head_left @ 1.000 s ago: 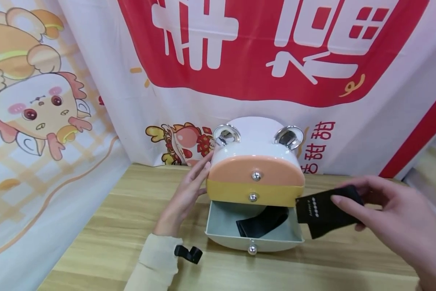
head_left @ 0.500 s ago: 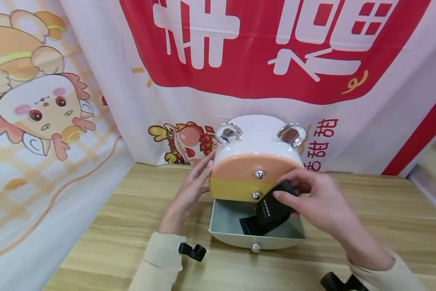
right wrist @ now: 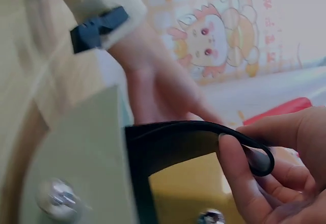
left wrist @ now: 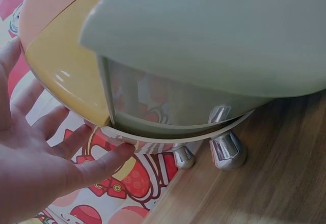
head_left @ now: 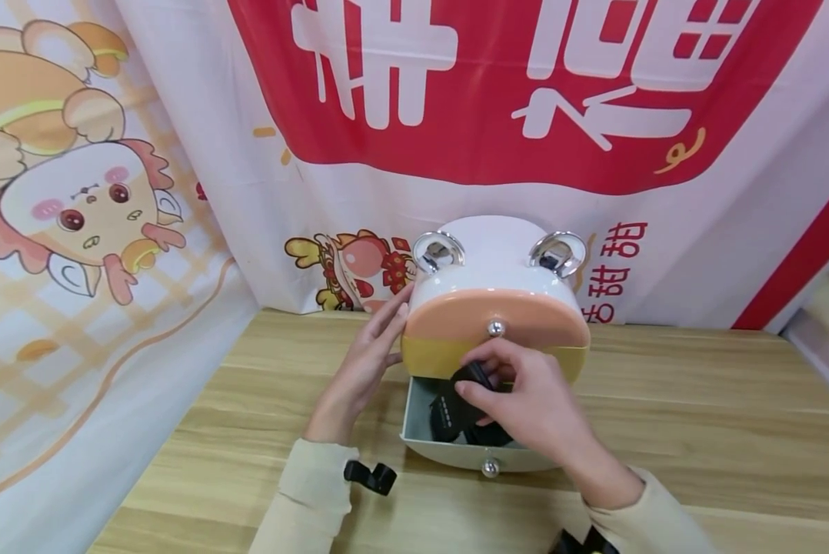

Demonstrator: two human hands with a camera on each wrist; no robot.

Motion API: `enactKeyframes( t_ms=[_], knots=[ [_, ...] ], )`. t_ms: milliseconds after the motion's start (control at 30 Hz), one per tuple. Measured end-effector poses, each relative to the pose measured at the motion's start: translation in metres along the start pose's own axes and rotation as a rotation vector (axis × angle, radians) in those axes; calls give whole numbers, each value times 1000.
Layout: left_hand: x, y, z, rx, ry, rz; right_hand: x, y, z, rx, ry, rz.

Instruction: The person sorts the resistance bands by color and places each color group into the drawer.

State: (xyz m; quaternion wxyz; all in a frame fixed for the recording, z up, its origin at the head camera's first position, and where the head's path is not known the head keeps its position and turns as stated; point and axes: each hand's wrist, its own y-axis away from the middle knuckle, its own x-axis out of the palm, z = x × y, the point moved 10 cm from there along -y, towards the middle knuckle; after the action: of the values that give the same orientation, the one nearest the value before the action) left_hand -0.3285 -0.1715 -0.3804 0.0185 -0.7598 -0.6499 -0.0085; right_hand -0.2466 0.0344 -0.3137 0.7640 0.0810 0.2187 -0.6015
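A small rounded drawer cabinet (head_left: 497,246) stands on the table, with a white top and two silver ring-shaped ears. Its pale green bottom drawer (head_left: 449,455) is pulled out. My left hand (head_left: 357,369) rests its extended fingers against the cabinet's left side, near the yellow drawer (left wrist: 71,71) in the left wrist view. Over the open drawer, my right hand (head_left: 532,400) pinches a black folded strip with white print (head_left: 452,408). It bends into a loop at the fingers, and its lower end is inside the drawer. Another black piece (head_left: 491,435) lies beneath, partly hidden.
The wood-grain table (head_left: 304,338) extends around the cabinet. A white cloth with red panels (head_left: 470,154) hangs close behind it, and a cartoon-printed cloth (head_left: 75,192) hangs at left. Round silver knobs (head_left: 491,467) stick out from the drawer fronts.
My right hand has moved left from beside the cabinet, carrying the printed black strip over and down into the open drawer. The left hand has stayed against the cabinet's side.
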Motion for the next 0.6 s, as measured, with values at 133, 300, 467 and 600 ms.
enactKeyframes(
  t_ms=[133,300,467,600],
  knots=[
    [0,0,0,4,-2,1,6,4,-13,66,18,-47],
    [1,0,-1,9,-2,1,-3,11,-33,89,53,-134],
    [0,-1,-1,9,-5,-5,-16,15,-48,75,237,-195],
    [-1,0,0,-2,-5,-15,-22,17,-60,119,336,-191]
  ],
)
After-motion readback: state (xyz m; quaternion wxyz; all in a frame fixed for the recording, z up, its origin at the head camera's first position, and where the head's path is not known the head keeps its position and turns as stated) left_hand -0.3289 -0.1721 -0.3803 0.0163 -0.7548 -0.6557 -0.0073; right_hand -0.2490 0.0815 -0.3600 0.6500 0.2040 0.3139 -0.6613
